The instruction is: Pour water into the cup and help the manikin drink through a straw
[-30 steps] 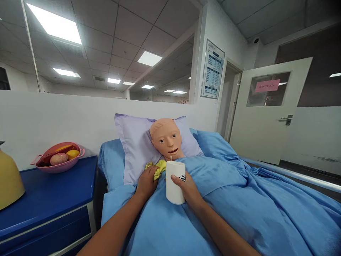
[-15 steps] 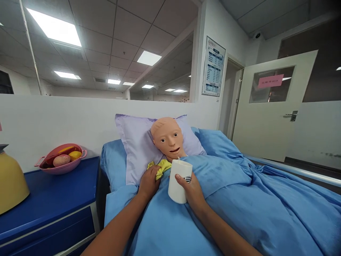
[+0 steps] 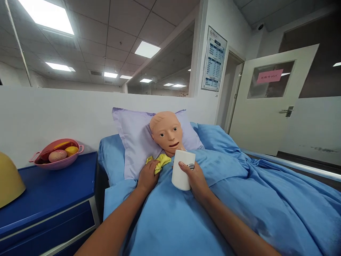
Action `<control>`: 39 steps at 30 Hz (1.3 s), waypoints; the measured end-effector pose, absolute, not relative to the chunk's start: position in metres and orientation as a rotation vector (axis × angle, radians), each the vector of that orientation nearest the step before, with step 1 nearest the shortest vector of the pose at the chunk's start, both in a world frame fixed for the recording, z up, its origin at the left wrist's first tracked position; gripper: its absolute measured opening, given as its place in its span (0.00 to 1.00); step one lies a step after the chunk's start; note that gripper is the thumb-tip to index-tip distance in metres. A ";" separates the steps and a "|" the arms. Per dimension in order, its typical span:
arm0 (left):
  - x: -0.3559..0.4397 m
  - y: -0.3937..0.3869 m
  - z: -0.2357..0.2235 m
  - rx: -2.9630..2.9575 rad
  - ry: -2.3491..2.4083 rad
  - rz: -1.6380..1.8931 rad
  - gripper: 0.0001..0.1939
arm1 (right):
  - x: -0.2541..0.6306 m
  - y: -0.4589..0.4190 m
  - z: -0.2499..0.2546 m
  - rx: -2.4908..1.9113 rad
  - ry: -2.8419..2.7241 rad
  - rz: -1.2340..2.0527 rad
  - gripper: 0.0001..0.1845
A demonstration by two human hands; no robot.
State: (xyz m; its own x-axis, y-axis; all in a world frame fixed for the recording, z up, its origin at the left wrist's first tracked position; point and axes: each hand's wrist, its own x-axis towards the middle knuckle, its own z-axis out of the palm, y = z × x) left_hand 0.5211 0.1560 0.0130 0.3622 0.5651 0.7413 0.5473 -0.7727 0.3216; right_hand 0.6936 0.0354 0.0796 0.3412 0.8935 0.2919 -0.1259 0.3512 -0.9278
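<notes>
My right hand (image 3: 198, 181) is wrapped round a white cup (image 3: 180, 175) with a dark striped mark on its side. The cup is held above the blue quilt (image 3: 165, 220), just below the chin of a manikin's head (image 3: 166, 133). A bunched yellow cloth (image 3: 163, 163) is under the closed fingers of my left hand (image 3: 147, 176), by the manikin's neck at the pillow's lower edge. The manikin lies face up on a lilac pillow (image 3: 133, 142), with its mouth slightly open. The quilt hides its body. What is inside the cup cannot be seen.
Left of the bed stands a blue bedside cabinet (image 3: 61, 185). On it are a pink basket (image 3: 60, 164) of fruit and a yellow rounded object (image 3: 9, 181), cut off by the frame. A bed rail (image 3: 293, 165) runs along the right, with an open door (image 3: 266, 121) beyond.
The cup has moved slightly forward and right, and its open top shows less. My left hand keeps its place on the cloth. The whole view has shifted a little.
</notes>
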 end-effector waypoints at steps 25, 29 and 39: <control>0.521 0.156 0.011 2.568 1.032 1.475 0.23 | 0.689 0.032 0.082 -1.062 -1.176 0.817 0.33; 0.521 0.156 0.010 2.575 1.033 1.474 0.23 | 0.689 0.034 0.081 -1.040 -1.157 0.804 0.35; 0.521 0.159 0.009 2.592 1.024 1.476 0.25 | 0.691 0.035 0.078 -1.039 -1.082 0.769 0.35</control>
